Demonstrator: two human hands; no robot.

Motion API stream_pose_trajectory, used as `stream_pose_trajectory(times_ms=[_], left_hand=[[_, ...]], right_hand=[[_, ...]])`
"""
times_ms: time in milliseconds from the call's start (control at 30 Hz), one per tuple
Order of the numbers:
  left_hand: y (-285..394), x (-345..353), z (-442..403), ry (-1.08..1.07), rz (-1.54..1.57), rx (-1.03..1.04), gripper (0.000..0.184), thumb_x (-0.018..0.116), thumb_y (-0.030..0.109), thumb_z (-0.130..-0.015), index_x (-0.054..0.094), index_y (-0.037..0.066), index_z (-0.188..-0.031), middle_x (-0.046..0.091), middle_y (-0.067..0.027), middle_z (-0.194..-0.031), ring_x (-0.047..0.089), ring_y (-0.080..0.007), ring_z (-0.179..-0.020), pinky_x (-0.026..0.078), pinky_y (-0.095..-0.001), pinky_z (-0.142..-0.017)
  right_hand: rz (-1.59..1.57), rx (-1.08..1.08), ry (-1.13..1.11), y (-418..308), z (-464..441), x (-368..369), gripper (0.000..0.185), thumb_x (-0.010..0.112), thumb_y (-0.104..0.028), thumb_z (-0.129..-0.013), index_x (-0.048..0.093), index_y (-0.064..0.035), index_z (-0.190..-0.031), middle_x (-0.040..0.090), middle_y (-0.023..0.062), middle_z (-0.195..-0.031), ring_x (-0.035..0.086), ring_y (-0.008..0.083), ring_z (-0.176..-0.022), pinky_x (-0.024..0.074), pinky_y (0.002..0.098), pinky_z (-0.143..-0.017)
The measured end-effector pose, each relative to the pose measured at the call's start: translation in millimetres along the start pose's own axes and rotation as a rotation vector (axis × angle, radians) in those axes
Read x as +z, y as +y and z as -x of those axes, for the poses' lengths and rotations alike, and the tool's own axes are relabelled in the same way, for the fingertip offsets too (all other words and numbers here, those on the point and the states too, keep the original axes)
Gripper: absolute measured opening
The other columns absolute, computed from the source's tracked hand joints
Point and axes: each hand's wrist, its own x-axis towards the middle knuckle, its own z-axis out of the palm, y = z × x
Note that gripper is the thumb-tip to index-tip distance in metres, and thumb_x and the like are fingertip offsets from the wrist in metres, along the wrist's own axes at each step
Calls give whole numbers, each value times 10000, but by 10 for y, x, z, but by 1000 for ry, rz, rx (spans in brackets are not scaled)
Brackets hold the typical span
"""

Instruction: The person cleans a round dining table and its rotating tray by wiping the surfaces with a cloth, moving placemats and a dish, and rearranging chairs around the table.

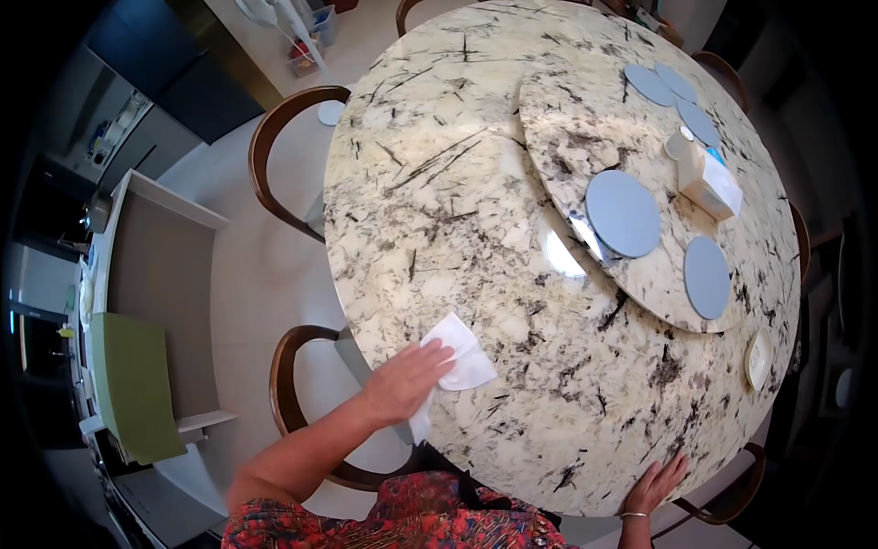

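Note:
My left hand presses a white paper tissue against the marble tabletop, near its left front edge. Its fingers lie together over the tissue, and another white part hangs below the palm at the table's rim. At the front right edge, my right hand rests on the marble with fingers stretched out, holding nothing. A bracelet circles that wrist.
A raised round marble turntable carries several grey-blue round mats, including one near its edge, and a tissue box. A small white dish sits at the right. Wooden chairs surround the table. A green cloth hangs at left.

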Motion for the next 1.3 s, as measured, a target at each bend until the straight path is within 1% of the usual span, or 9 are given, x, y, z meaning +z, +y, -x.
stream_pose_trajectory(times_ms=[167, 333, 633, 833, 900, 967, 1033, 1167, 1300], left_hand=[[-813, -405, -206, 863, 631, -578, 343, 369, 162, -1007, 543, -38, -1225, 567, -161, -1245, 525, -228, -1163, 372, -341, -1028], [-2237, -541, -626, 474, -631, -467, 434, 362, 219, -998, 399, 25, -1384, 428, -180, -1407, 353, -319, -1341, 265, -411, -1095], [-245, -208, -1851, 21, -138, -304, 456, 336, 203, -962, 392, 26, -1379, 384, -204, -1429, 328, -359, -1339, 227, -427, -1122], [573, 517, -1100, 71, -89, 471, 373, 387, 214, -974, 527, 53, -1280, 525, -176, -1311, 543, -332, -1139, 432, -393, -993], [619, 333, -1014, 111, 695, -188, 324, 384, 204, -998, 572, 41, -1205, 566, -172, -1240, 571, -268, -1092, 460, -349, -949], [90, 129, -1194, 523, 937, -373, 314, 383, 216, -1015, 583, -1, -1122, 596, -113, -1068, 567, -192, -1002, 464, -310, -887], [-674, -289, -1451, 852, 507, -266, 307, 391, 197, -1014, 571, -8, -1157, 603, -106, -1085, 555, -166, -1019, 434, -276, -881], [-2231, -628, -1962, 634, 21, -576, 424, 390, 264, -983, 470, 36, -1331, 499, -179, -1326, 470, -313, -1225, 345, -355, -1033], [-1559, -450, -2843, 335, -329, -297, 511, 368, 316, -964, 386, 46, -1397, 385, -192, -1436, 283, -321, -1378, 206, -383, -1138]], right_hand=[[-63, 65, 9, -9, 3, 20, 558, 428, -285, -956, 321, -6, -1428, 228, 255, -1485, 234, 395, -1368, 189, 451, -1112], [-172, 7, 53, -89, -33, -32, 551, 478, -199, -911, 346, -2, -1409, 260, 255, -1460, 262, 394, -1353, 203, 433, -1110], [-402, -162, 253, -707, -250, -156, 479, 670, -96, -784, 530, 7, -1230, 529, 197, -1225, 482, 355, -1143, 378, 412, -984], [-556, -348, 202, -1815, -760, -139, 387, 764, -186, -714, 647, -56, -1059, 618, 103, -950, 573, 276, -882, 431, 393, -783], [-542, -376, 209, -1860, -839, -106, 357, 762, -192, -715, 659, -64, -1032, 622, 89, -934, 576, 267, -871, 430, 389, -771], [-531, -349, 198, -1864, -885, -66, 256, 746, -175, -728, 680, -75, -955, 628, 64, -889, 583, 252, -833, 423, 380, -756], [-567, -345, 227, -1838, -911, 2, 211, 733, -157, -738, 681, -74, -926, 625, 61, -854, 582, 252, -815, 422, 384, -751], [-636, -340, 225, -1869, -978, 19, 105, 709, -103, -751, 651, -60, -827, 611, 65, -773, 579, 262, -766, 433, 386, -708], [-984, -158, -8, -1797, -781, -20, 90, 666, -87, -835, 597, -31, -830, 638, 60, -795, 595, 176, -676, 457, 311, -602]])
